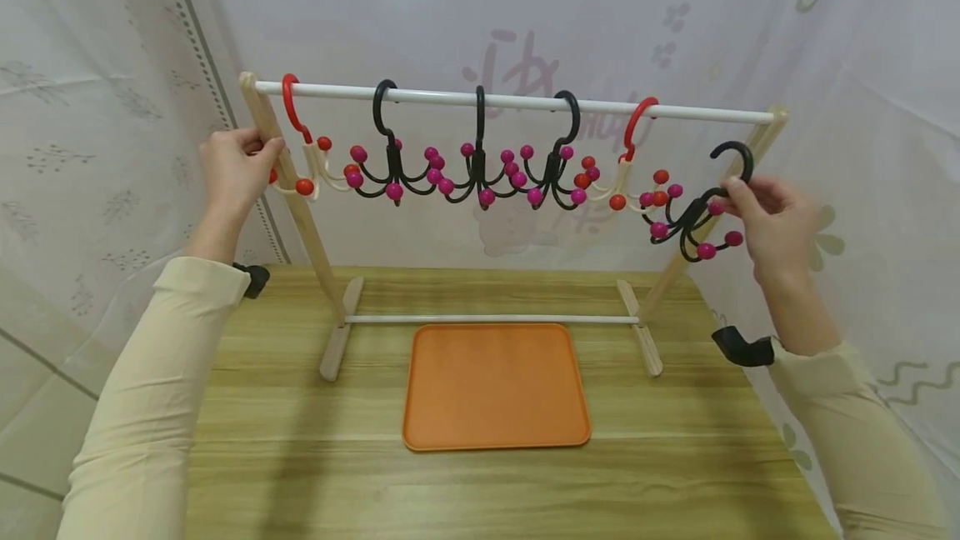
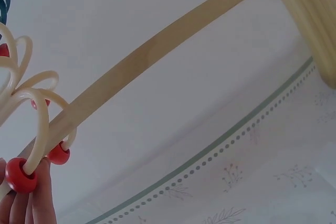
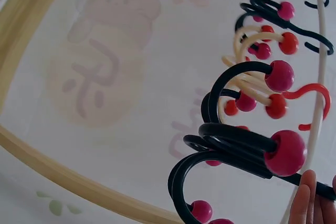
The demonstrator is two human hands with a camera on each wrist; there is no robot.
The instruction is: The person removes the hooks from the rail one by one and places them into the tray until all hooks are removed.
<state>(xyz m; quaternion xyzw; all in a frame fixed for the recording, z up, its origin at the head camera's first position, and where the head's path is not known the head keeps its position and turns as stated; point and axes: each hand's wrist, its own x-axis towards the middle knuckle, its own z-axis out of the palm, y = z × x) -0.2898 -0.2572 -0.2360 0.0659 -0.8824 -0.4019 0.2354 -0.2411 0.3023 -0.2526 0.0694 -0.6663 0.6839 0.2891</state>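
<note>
At the rack's left end, my left hand [image 1: 234, 171] grips the wooden post [image 1: 309, 232] just below its top. Beside those fingers hangs a cream multi-arm hook with a red top [image 1: 291, 111] and red balls; one red ball [image 2: 22, 175] is close to the fingertips in the left wrist view. My right hand [image 1: 783, 223] pinches a black multi-arm hook [image 1: 692, 219] with magenta balls by its neck. That hook is tilted, off the rod and in front of the right post. Its curved top [image 1: 742, 158] sticks up above the fingers.
Along the white rod [image 1: 450, 97] hang three black hooks [image 1: 478, 161] between two red-and-cream ones, the right one [image 1: 622, 177] nearest the held hook. An orange tray [image 1: 495, 386] lies on the wooden table [image 1: 360, 473] before the lower bar [image 1: 487, 319]. Patterned curtains surround the table.
</note>
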